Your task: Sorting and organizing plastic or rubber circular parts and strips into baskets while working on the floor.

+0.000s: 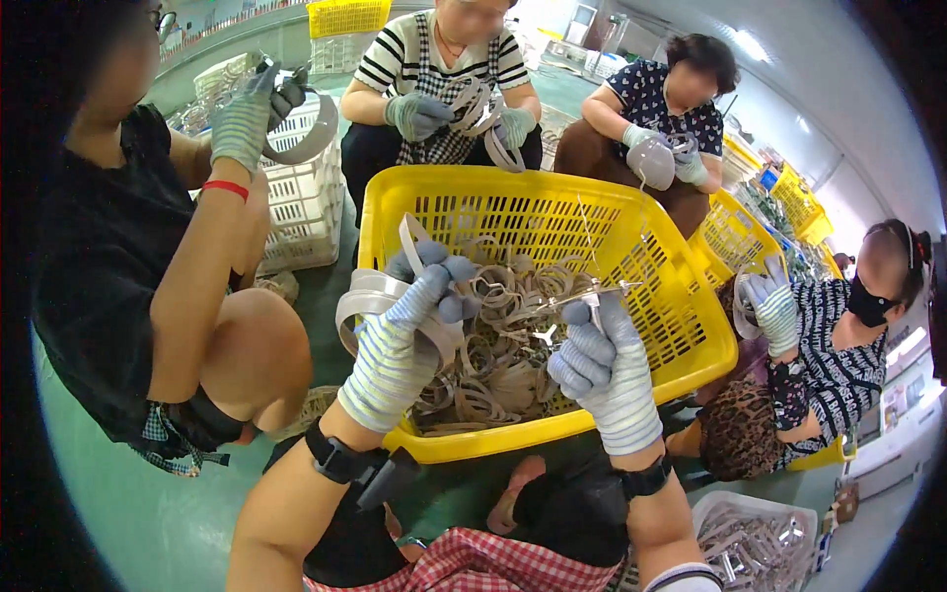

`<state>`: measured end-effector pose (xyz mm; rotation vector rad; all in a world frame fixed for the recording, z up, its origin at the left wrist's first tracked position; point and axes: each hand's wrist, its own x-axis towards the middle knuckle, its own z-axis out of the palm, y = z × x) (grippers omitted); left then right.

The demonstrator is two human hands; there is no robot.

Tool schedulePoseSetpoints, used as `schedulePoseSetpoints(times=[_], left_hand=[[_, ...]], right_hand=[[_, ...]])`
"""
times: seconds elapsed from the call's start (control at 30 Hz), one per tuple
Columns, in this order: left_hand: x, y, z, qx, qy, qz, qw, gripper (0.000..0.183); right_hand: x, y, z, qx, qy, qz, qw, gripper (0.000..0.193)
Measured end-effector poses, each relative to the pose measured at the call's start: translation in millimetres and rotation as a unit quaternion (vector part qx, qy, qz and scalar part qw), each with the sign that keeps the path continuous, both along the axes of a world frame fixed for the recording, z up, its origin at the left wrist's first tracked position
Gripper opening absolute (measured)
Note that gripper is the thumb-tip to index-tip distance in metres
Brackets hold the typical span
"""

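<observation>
My left hand (400,335) is clenched on a bundle of grey bands (367,301), held above the yellow basket (473,442). Bands look light, springy, probably slick; best pinched flat across the loop. My right hand (604,370) grasps a thin metal clip (582,294), just beside the bundle.

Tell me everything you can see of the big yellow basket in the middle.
The yellow basket is a rectangular plastic crate with slotted lattice walls and a solid rim. It sits on the green floor, tilted slightly, among seated people. A tangle of pale grey curled bands lies inside. The gloved left hand and right hand work above its near side.
</observation>
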<state>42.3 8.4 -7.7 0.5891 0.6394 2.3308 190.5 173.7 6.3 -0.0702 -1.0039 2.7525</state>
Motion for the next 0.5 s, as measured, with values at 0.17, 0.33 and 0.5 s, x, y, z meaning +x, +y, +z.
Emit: schedulePoseSetpoints(times=[0.17,0.33,0.5], left_hand=[[-13.8,-3.6,5.3,-0.07,0.032,0.063,0.995,0.029],[-28.2,-24.5,16.7,-0.152,0.083,0.002,0.985,0.033],[-35.1,-34.8,14.8,-0.097,0.045,-0.075,0.991,0.034]], right_hand=[[6.1,-3.0,4.9,0.254,-0.079,-0.036,0.963,0.041],[17.0,16.7,0.5,0.356,-0.067,-0.117,0.925,0.039],[15.9,12.0,2.6,0.567,-0.045,-0.061,0.82,0.03]])
